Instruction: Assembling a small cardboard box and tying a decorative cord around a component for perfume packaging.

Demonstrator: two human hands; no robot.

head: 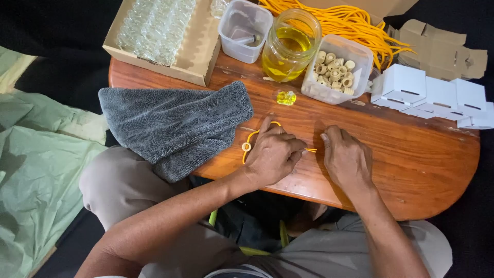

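Now the left hand [271,154] is pinching the yellow cord [256,135] near the table's [411,154] front edge, the right hand [346,158] pressing flat, empty; best keeping that cord taut.

A rounded wooden table [411,154] stands over dark floor [62,31].

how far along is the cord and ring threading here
Done: one cream ring sits on the yellow cord. In hand: left hand pinches that cord; right hand rests on the table beside it. Left: a tub of rings and a cord bundle remain.
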